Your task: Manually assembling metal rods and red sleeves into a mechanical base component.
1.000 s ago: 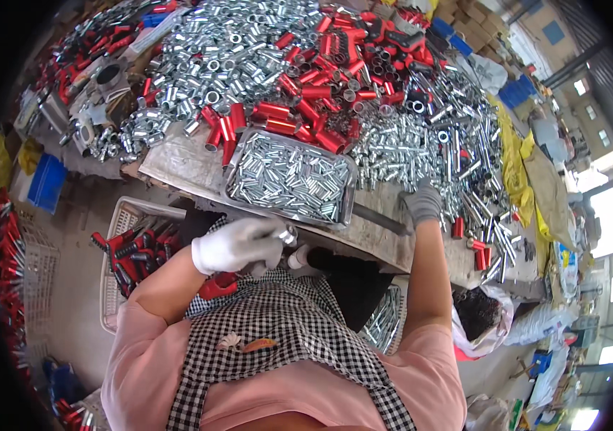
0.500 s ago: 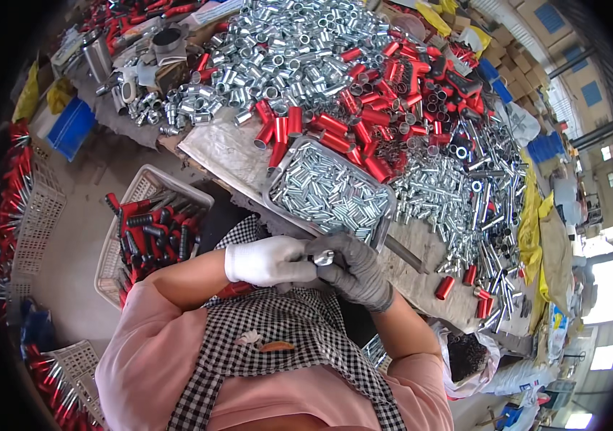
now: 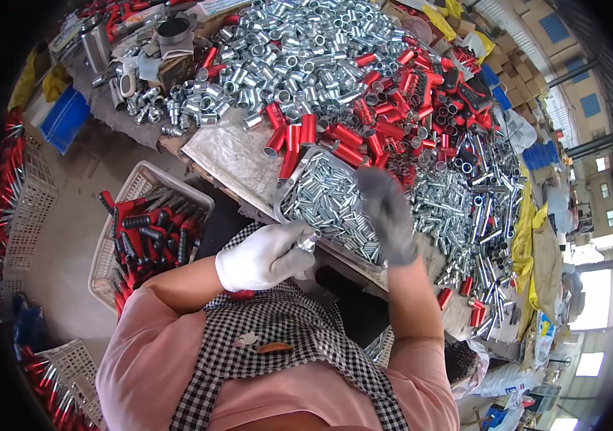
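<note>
My left hand (image 3: pixel 263 255), in a white glove, is closed in front of my apron. A shiny silver metal part (image 3: pixel 309 242) sticks out between its thumb and fingers; the rest of it is hidden in the fist. Something red (image 3: pixel 240 294) shows just under that hand, too covered to name. My right hand (image 3: pixel 387 215), in a grey glove, is over the right side of a shallow tray (image 3: pixel 278 208) full of small silver pins (image 3: pixel 328 197). Motion smears its fingers, so what they hold cannot be seen.
Silver metal sleeves (image 3: pixel 285 57) are heaped at the back of the table. Red tubes (image 3: pixel 349 136) and small metal parts (image 3: pixel 439 205) lie beyond and right of the tray. Left, on the floor, a white basket (image 3: pixel 102 262) holds red-and-black handled tools (image 3: pixel 152 233).
My right hand has left the left hand and moved up and right over the tray. My left hand stays near my apron with the silver part; the view has shifted slightly.
</note>
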The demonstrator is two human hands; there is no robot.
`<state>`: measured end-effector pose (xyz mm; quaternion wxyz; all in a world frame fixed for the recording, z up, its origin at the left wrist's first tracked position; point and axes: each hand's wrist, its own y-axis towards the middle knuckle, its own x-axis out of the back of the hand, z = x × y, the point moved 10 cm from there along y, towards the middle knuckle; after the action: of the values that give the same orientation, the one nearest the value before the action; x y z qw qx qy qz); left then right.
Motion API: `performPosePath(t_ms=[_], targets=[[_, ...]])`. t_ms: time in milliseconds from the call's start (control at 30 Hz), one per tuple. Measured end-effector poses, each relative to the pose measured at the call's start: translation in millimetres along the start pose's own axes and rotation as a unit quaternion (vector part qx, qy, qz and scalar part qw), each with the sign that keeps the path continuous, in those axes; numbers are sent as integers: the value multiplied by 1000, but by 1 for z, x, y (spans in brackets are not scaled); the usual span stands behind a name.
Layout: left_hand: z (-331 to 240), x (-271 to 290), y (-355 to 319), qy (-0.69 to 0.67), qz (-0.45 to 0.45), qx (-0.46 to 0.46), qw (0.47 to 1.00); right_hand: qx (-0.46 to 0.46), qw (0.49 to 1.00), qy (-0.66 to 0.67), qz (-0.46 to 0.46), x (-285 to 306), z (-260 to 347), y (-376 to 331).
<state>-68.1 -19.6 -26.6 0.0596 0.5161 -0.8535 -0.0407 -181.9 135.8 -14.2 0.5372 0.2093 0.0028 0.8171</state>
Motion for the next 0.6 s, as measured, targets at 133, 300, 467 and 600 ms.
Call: performPosePath(t_ms=[133,300,467,600], targets=[[-5,-1,2,18,25,-43,999,-106,843,-526,27,46,-70,83],[-7,4,-1,141,-18,-117,983,-142,759,-635,24,22,-86,115],[-6,-2,-10,189,-65,-151,968,-239,755,-608,-57,34,-96,134],[-9,-1,-21,204,-117,-154,960,-284,727,-625,-3,41,-108,135]])
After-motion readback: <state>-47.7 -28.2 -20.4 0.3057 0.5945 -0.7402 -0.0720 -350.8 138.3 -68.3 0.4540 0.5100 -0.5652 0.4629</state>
